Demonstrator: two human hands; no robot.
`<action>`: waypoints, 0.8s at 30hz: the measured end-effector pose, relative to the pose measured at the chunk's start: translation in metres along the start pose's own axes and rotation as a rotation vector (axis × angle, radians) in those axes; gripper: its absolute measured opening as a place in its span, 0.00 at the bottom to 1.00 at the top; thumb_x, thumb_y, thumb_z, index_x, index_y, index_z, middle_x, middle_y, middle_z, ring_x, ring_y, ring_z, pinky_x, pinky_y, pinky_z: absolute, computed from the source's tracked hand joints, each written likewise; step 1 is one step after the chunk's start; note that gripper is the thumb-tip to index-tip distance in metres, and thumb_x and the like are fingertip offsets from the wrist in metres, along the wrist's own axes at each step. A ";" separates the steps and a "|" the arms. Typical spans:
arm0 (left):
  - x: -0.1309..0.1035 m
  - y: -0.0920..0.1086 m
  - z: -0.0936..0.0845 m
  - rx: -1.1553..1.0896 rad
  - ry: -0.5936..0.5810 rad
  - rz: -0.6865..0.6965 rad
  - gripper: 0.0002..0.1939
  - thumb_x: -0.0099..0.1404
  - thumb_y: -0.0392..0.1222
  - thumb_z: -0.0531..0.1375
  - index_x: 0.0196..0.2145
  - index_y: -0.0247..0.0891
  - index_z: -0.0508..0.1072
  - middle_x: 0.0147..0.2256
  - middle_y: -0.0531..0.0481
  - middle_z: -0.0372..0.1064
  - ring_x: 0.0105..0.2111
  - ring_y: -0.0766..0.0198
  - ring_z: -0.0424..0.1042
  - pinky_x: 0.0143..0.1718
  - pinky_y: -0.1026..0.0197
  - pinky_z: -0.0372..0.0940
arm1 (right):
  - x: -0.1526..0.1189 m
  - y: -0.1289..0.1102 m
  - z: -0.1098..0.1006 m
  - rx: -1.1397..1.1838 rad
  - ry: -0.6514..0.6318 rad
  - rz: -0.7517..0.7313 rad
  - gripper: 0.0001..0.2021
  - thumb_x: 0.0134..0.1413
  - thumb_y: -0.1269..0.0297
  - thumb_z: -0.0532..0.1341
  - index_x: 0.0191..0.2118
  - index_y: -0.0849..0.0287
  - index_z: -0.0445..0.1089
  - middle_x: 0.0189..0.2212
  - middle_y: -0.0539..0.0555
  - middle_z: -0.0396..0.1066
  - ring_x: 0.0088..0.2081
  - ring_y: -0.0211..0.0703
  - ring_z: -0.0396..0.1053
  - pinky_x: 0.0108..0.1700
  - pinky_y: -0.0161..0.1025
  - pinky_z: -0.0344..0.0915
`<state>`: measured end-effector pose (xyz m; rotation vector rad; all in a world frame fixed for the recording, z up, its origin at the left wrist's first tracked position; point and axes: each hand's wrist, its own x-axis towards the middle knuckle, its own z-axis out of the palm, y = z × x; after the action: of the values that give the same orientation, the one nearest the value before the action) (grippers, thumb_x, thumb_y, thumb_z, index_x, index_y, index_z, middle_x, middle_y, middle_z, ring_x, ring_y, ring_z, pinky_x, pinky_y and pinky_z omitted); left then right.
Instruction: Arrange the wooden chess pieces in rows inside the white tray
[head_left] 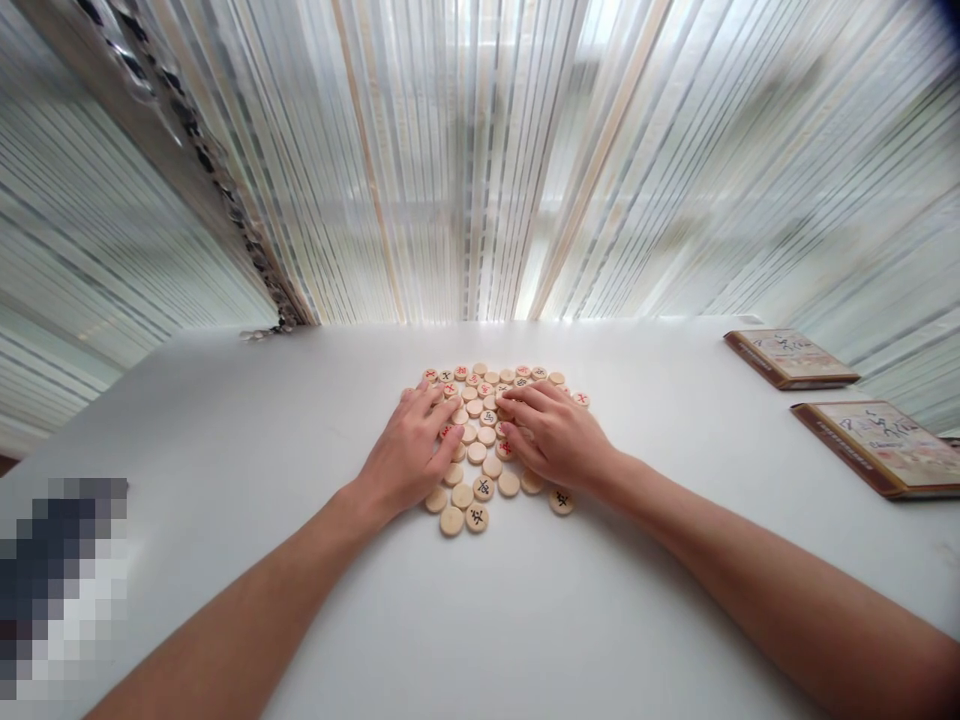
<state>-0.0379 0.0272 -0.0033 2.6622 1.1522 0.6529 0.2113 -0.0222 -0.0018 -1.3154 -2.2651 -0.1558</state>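
Several round wooden chess discs (pixel 480 400) with red or black characters lie in a loose pile on the white table (pixel 225 430). My left hand (pixel 412 450) lies flat, palm down, on the left side of the pile, fingers spread over the discs. On the right side rests my right hand (pixel 551 432), also flat with fingers pointing left across the discs. The fingertips of both hands nearly meet at the pile's middle. Some discs are hidden under my palms. Neither hand grips a disc.
Two flat brown-edged box halves lie at the table's right: one farther back (pixel 791 357), one nearer (pixel 877 446). A pixelated dark patch (pixel 64 585) sits at the lower left. Pale vertical blinds (pixel 480 160) hang behind the table's far edge.
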 end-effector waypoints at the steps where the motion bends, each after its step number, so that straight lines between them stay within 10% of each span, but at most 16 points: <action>1: 0.000 0.000 0.000 0.000 -0.002 0.000 0.25 0.79 0.46 0.52 0.65 0.33 0.73 0.67 0.33 0.66 0.74 0.38 0.57 0.75 0.34 0.53 | 0.000 0.000 0.000 0.004 0.006 -0.004 0.14 0.73 0.64 0.57 0.53 0.62 0.78 0.52 0.64 0.80 0.52 0.60 0.74 0.58 0.57 0.73; 24: -0.001 0.001 0.001 0.013 -0.016 0.002 0.25 0.79 0.46 0.52 0.65 0.30 0.74 0.68 0.30 0.65 0.74 0.36 0.56 0.75 0.31 0.51 | -0.002 0.000 0.002 0.029 0.020 0.068 0.14 0.72 0.64 0.58 0.50 0.63 0.80 0.50 0.64 0.80 0.53 0.61 0.74 0.59 0.58 0.73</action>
<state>-0.0373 0.0258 -0.0044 2.6747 1.1535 0.6249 0.2114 -0.0229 -0.0043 -1.3676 -2.1945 -0.1118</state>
